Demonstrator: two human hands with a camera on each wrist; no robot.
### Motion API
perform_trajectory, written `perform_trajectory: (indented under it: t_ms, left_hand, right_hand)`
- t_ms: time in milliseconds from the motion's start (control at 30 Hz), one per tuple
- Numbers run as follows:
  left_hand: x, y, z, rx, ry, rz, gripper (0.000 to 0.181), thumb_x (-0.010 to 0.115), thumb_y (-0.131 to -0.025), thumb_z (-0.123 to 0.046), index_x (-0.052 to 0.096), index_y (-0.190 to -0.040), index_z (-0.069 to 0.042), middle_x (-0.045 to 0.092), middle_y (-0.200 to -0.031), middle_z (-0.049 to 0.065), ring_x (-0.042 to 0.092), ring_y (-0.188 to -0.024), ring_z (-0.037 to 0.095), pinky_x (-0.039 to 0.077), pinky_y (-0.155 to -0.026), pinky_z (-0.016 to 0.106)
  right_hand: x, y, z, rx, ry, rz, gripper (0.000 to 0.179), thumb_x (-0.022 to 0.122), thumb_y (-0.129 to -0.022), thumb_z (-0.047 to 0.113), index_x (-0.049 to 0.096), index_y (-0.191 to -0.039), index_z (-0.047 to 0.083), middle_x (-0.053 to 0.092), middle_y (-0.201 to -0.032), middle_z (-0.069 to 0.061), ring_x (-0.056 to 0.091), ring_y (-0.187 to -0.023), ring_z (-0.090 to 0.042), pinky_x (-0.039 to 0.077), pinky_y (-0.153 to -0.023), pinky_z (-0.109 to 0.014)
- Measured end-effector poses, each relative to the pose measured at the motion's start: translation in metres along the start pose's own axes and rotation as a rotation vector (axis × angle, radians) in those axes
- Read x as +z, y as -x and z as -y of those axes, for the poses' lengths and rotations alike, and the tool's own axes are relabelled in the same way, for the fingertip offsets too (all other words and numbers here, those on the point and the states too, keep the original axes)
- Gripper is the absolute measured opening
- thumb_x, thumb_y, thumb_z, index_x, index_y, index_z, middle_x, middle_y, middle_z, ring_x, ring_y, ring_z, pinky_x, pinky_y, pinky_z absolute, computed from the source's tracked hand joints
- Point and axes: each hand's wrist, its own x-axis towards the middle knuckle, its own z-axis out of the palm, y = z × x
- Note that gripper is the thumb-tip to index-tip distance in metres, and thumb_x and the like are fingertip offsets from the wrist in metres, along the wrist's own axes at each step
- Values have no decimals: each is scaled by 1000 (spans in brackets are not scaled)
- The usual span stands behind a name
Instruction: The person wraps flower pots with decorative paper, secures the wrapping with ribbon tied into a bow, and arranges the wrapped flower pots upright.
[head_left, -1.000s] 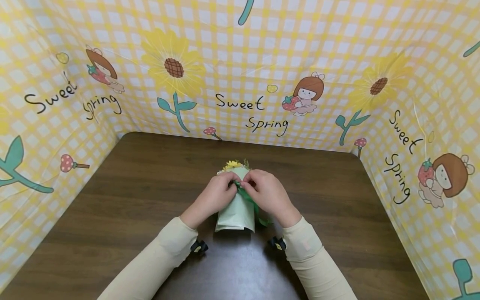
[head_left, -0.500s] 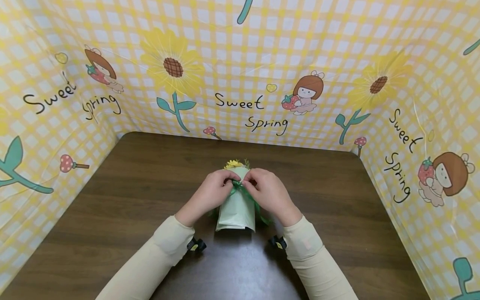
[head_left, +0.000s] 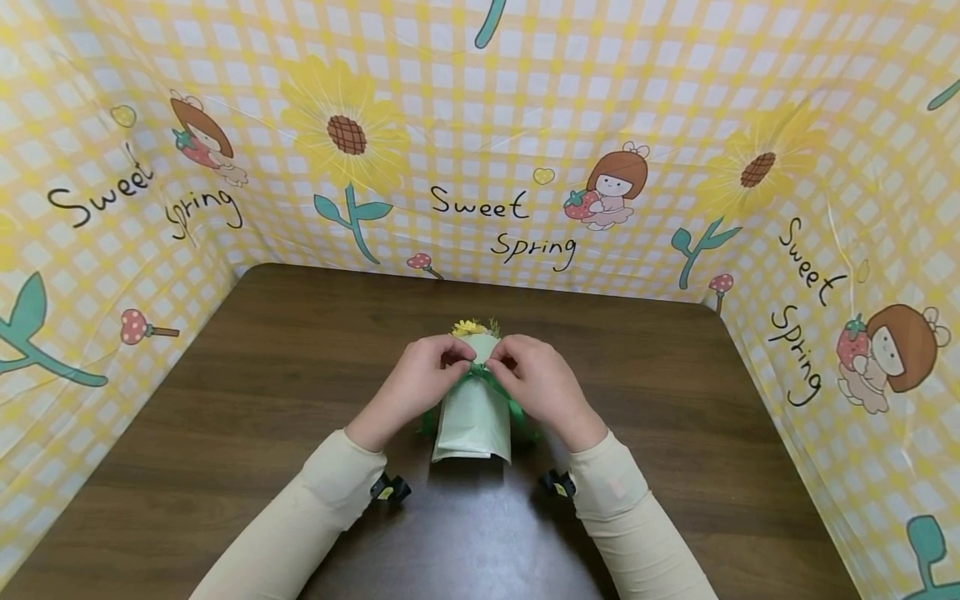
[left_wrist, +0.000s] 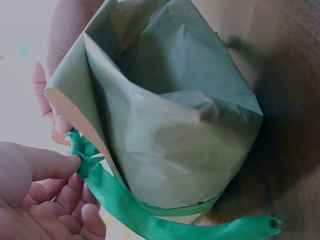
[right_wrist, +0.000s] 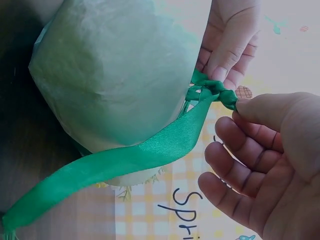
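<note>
A bouquet wrapped in pale green paper (head_left: pixel 474 421) lies on the table, its yellow flowers (head_left: pixel 468 327) at the far end. Green ribbon (right_wrist: pixel 165 142) circles the wrapper, with a knotted, bunched part on top. My left hand (head_left: pixel 420 379) pinches the ribbon at this knot between thumb and fingers. From the other side, my right hand (head_left: pixel 542 390) pinches a twisted piece of it, thumb against index finger. A loose ribbon tail hangs down on each side of the wrapper. In the left wrist view the wrapper's folded open end (left_wrist: pixel 165 65) faces the camera.
The dark wooden table (head_left: pixel 300 333) carries the bouquet near its middle. A yellow checked cloth (head_left: pixel 465 125) with printed flowers stands around the back and both sides. Black wrist devices (head_left: pixel 392 487) sit under the cream sleeves (head_left: pixel 300 500).
My left hand has shifted slightly left and back, and the green ribbon now lies across the wrapper with a tail showing at its left. The right hand and bouquet have hardly moved.
</note>
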Motion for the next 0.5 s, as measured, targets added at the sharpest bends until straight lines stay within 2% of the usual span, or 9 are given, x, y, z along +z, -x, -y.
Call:
perform_trajectory:
  t_ms: [267, 500]
  left_hand:
    - [-2, 1, 3, 8, 52, -4, 10, 70, -96, -9, 73, -106, -7, 70, -93, 2, 61, -85, 18, 53, -76, 34]
    - [-4, 3, 1, -10, -23, -10, 14, 71, -96, -13, 79, -106, -11, 72, -92, -2, 62, -82, 15, 53, -71, 32]
  right_hand:
    - [0, 0, -1, -3, -4, -8, 7, 71, -99, 23, 70, -92, 19, 65, -90, 8, 60, -76, -6, 53, -71, -29]
    - [0, 0, -1, 0, 1, -2, 7, 71, -98, 23, 70, -92, 20, 65, -89, 8, 59, -75, -7, 52, -71, -29]
